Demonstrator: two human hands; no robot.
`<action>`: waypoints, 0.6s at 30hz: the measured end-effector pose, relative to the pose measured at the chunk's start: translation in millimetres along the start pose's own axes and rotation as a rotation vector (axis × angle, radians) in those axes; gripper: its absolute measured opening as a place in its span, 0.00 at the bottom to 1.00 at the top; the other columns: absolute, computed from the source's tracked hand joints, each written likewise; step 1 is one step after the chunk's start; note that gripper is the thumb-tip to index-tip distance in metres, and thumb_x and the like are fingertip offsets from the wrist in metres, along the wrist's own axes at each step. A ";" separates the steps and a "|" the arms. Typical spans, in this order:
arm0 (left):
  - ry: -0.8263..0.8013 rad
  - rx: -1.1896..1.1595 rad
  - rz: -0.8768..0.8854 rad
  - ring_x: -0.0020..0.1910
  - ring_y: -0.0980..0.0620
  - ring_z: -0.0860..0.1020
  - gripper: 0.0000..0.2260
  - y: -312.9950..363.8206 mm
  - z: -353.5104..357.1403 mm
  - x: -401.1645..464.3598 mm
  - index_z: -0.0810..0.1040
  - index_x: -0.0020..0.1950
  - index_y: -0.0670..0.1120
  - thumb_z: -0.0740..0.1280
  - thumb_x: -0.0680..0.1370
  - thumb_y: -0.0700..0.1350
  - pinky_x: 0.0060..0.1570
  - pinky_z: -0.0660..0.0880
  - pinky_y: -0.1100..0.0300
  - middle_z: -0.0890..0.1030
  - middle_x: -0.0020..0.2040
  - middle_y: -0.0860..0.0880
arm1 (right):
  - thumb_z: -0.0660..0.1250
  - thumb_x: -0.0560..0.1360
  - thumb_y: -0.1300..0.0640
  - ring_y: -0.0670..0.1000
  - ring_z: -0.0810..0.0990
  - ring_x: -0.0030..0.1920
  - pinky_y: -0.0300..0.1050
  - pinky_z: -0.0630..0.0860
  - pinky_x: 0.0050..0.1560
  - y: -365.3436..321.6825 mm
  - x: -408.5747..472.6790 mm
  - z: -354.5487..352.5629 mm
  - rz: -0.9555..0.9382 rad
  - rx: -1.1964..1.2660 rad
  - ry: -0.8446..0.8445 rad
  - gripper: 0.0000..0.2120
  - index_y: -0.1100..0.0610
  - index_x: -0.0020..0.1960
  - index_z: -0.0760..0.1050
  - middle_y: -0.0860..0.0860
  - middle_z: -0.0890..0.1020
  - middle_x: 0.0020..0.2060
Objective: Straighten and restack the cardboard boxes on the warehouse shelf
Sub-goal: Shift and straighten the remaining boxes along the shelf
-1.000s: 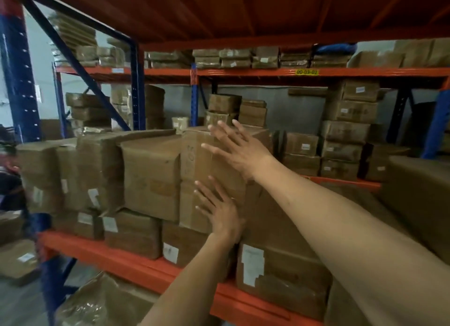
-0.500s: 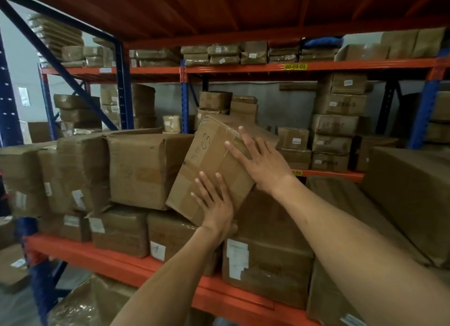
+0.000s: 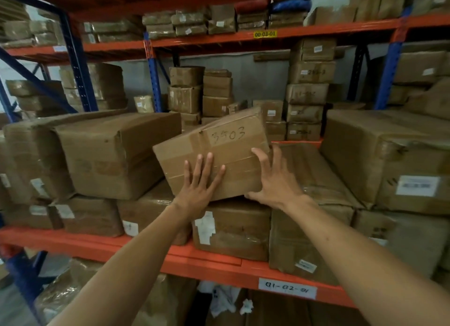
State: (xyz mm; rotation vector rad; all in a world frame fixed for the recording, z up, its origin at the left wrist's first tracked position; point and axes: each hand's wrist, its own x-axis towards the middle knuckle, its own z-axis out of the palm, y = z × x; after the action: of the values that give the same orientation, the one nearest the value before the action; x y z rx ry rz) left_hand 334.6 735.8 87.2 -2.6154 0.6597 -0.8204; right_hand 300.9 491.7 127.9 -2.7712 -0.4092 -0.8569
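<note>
A taped cardboard box marked "3503" (image 3: 226,140) sits tilted in the middle of the shelf, resting on a lower labelled box (image 3: 233,230). My left hand (image 3: 198,187) lies flat on its front face, fingers spread. My right hand (image 3: 275,182) grips its lower right corner, thumb under the edge. A large dented box (image 3: 114,153) stands just to its left, and a long flat box (image 3: 314,179) lies to its right.
The orange shelf beam (image 3: 136,250) runs across the front with a label reading 01-02-01 (image 3: 287,288). A big box (image 3: 389,155) fills the right side. Blue uprights (image 3: 78,63) and stacked boxes stand behind. More goods lie below the shelf.
The marked box has turned from standing upright, through a steep lean, to lying almost flat on its long side. Both hands stayed on it, and my right hand dropped to its lower right corner.
</note>
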 end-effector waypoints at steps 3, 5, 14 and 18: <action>0.264 -0.167 0.070 0.79 0.39 0.39 0.48 -32.0 -11.8 -7.4 0.39 0.81 0.47 0.67 0.74 0.62 0.72 0.40 0.31 0.39 0.80 0.40 | 0.76 0.63 0.33 0.66 0.65 0.70 0.63 0.69 0.66 -4.9 13.3 -29.2 0.058 0.137 0.117 0.55 0.44 0.76 0.44 0.59 0.46 0.76; 0.357 -0.463 -0.229 0.79 0.40 0.40 0.50 -53.3 -20.8 -8.4 0.40 0.81 0.49 0.67 0.72 0.68 0.74 0.35 0.37 0.39 0.80 0.42 | 0.75 0.64 0.32 0.68 0.64 0.71 0.66 0.65 0.68 -18.2 32.2 -47.4 0.185 0.262 0.154 0.55 0.40 0.77 0.41 0.60 0.45 0.78; 0.118 -1.591 -0.707 0.63 0.51 0.76 0.49 -107.0 -4.7 6.5 0.62 0.75 0.50 0.77 0.62 0.69 0.64 0.74 0.45 0.76 0.66 0.51 | 0.63 0.69 0.25 0.65 0.71 0.67 0.64 0.68 0.67 -63.0 70.7 -44.7 0.525 0.412 0.138 0.42 0.36 0.75 0.46 0.58 0.70 0.71; 0.122 -1.500 -0.704 0.64 0.48 0.75 0.47 -137.3 16.3 15.7 0.62 0.74 0.52 0.78 0.62 0.67 0.65 0.73 0.43 0.75 0.67 0.50 | 0.62 0.69 0.25 0.64 0.74 0.64 0.63 0.72 0.64 -82.6 45.5 -1.7 0.589 0.449 0.134 0.43 0.41 0.74 0.46 0.59 0.72 0.69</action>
State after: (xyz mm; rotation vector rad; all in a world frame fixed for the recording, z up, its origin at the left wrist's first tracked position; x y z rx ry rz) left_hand 401.2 845.9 140.1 -4.3545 0.3874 -0.7774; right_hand 309.4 577.9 165.3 -2.2100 0.2146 -0.6871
